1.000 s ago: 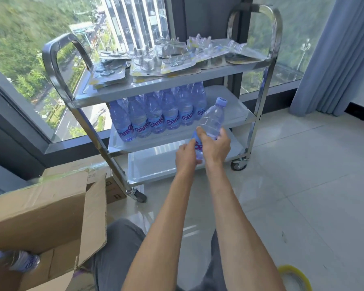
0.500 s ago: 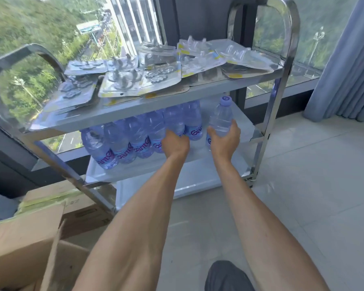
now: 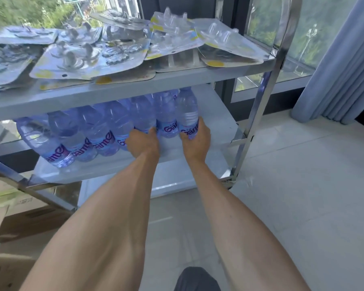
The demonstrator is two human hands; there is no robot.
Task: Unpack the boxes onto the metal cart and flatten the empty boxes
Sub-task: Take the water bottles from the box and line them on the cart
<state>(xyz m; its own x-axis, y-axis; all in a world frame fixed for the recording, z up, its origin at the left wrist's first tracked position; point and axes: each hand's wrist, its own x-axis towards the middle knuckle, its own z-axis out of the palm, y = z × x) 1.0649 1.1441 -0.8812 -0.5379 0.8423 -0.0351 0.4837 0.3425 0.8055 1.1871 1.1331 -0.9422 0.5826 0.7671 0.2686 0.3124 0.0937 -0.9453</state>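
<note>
A three-shelf metal cart (image 3: 267, 85) stands by the window. Blister packs (image 3: 88, 57) cover its top shelf. A row of clear water bottles (image 3: 93, 131) with purple labels stands on the middle shelf (image 3: 216, 127). My right hand (image 3: 195, 139) grips the rightmost bottle (image 3: 187, 114) at its label, upright at the end of the row. My left hand (image 3: 143, 141) reaches to the bottles just left of it; its fingertips are hidden behind them. Cardboard boxes (image 3: 19, 217) lie at the lower left on the floor.
A blue curtain (image 3: 345, 59) hangs at the right. Pale floor tiles (image 3: 303, 196) stretch right of the cart. The bottom shelf (image 3: 170, 181) shows below my arms. My knee (image 3: 198, 278) is at the bottom edge.
I have leaned closer to the cart. My right hand has carried the bottle under the top shelf and stood it against the end of the row; my left hand moved in beside it.
</note>
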